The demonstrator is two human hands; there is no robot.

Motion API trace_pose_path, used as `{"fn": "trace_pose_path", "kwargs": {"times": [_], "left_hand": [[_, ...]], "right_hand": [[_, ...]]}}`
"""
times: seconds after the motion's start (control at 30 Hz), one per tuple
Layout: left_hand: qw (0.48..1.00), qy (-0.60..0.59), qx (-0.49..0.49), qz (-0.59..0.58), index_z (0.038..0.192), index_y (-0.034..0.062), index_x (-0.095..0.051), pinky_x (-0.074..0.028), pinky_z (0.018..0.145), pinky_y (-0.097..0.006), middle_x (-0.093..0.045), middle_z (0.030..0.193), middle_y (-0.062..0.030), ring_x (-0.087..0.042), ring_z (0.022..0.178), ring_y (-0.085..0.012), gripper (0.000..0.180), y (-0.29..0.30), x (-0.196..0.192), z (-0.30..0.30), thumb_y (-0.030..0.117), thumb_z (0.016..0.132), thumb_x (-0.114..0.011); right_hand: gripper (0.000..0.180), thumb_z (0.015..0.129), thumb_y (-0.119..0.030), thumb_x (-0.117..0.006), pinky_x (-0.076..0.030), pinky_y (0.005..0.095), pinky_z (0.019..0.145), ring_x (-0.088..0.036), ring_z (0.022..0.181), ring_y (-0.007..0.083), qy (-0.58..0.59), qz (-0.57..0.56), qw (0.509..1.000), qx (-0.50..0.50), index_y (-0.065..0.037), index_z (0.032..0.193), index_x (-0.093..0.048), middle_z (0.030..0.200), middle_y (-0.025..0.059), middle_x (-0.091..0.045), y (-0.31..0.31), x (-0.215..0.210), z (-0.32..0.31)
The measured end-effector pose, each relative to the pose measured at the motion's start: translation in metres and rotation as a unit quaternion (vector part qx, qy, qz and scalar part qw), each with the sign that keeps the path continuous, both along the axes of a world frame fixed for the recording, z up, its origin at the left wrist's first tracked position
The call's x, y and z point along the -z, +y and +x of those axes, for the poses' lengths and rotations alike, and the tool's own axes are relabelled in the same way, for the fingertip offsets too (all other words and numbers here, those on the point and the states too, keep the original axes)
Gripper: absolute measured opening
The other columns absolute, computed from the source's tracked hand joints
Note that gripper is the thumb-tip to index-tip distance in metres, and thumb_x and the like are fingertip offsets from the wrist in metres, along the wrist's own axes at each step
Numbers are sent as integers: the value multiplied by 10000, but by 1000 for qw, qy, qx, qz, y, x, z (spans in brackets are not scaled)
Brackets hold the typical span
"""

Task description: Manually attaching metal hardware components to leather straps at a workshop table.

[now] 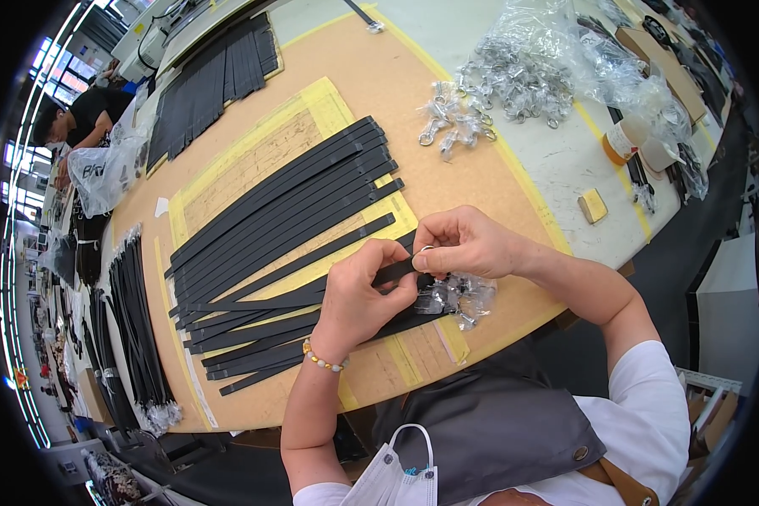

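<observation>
A flat black strap (392, 272) runs between my two hands above the near side of the work table. My left hand (356, 297), with a beaded bracelet at its wrist, pinches the strap between thumb and fingers. At the strap's end my right hand (472, 242) is closed, thumb against forefinger, with a small metal ring (427, 249) partly showing there. Just below the hands lie metal clasps in clear plastic wrap (468, 297). Many more black straps (282, 198) are spread side by side, left of and beyond my left hand; some cross one another.
Plastic-wrapped metal clasps (519, 80) are heaped at the far right, with a smaller group (454, 118) nearer. A yellow block (593, 205) and an amber jar (622, 142) stand right. Bundled straps (139, 320) line the left edge. Another person (97, 114) works far left.
</observation>
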State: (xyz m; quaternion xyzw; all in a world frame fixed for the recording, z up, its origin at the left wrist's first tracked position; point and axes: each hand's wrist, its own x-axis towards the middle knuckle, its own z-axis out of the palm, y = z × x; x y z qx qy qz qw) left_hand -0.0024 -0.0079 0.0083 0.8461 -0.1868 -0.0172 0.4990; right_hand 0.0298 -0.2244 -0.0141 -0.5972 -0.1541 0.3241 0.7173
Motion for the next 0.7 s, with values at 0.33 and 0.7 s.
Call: {"fn": "trace_pose_path", "kwargs": {"times": [0.33,0.7], "left_hand": [[1000,8,8,13,954,2,-660,-574,609,-228,-704,821,-50,-680,708,-86,195,1,-2,1,31,796,-770],[1000,5,21,11,945,12,-656,-515,629,-183,-695,832,-22,-629,746,-41,204,2,2,2,11,779,-774]], "right_hand": [[209,950,-212,-730,-445,230,600,-563,682,43,-8,-20,1000,-7,-18,921,-658,782,-8,-645,-1,-2,1],[209,921,-196,-723,-439,244,597,-530,672,47,-115,-96,988,33,-1,903,-649,734,2,-624,5,0,-7]]}}
